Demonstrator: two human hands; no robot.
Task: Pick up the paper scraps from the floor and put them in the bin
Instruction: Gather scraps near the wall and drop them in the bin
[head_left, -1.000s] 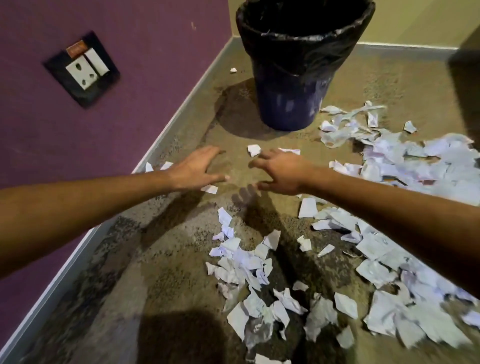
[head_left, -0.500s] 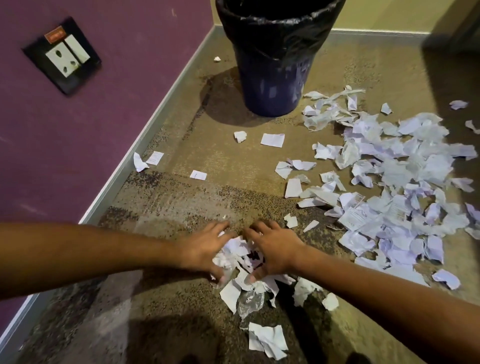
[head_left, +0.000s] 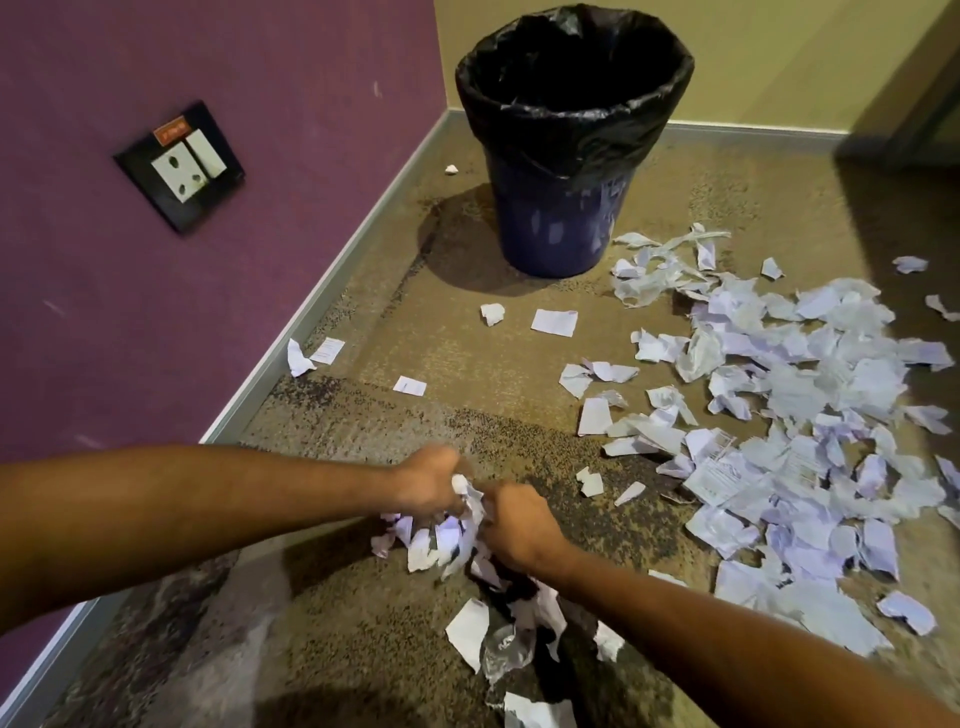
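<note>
My left hand (head_left: 431, 483) and my right hand (head_left: 514, 525) are pressed together around a bunch of white paper scraps (head_left: 447, 535), lifted a little off the brown carpet. Some scraps hang below the hands. More torn scraps (head_left: 498, 634) lie on the floor under my right forearm. A large spread of paper scraps (head_left: 789, 415) covers the floor to the right. The blue bin (head_left: 561, 223) with a black liner stands upright in the far corner, well beyond my hands.
A purple wall with a black socket plate (head_left: 179, 166) runs along the left, edged by a grey skirting board (head_left: 322, 306). A few single scraps (head_left: 554, 322) lie between my hands and the bin. A yellow wall closes the back.
My hands dropped from reaching toward the bin onto a scrap pile, pressed flat on it, and have now closed around a bunch and raised it slightly.
</note>
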